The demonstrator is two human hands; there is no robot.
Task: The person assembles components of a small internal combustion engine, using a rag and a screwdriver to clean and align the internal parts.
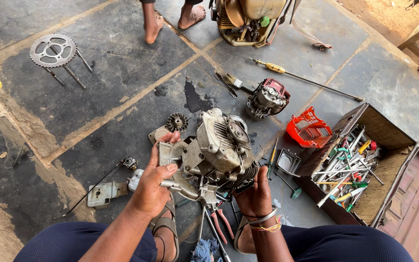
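At centre frame my left hand [152, 187] wraps fingers round the small engine block [217, 155], right hand [254, 194] cupping underneath; it looks heavy, rigid, greasy, best gripped by its casing edges.

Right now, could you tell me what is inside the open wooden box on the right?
The wooden box holds a heap of screwdrivers and wrenches; whatever lies beneath that pile is covered.

engine block [217, 150] left of toolbox [364, 170]

Dark blue trousers [73, 242], grey sandals [168, 224], bangles [264, 218] on the right wrist.
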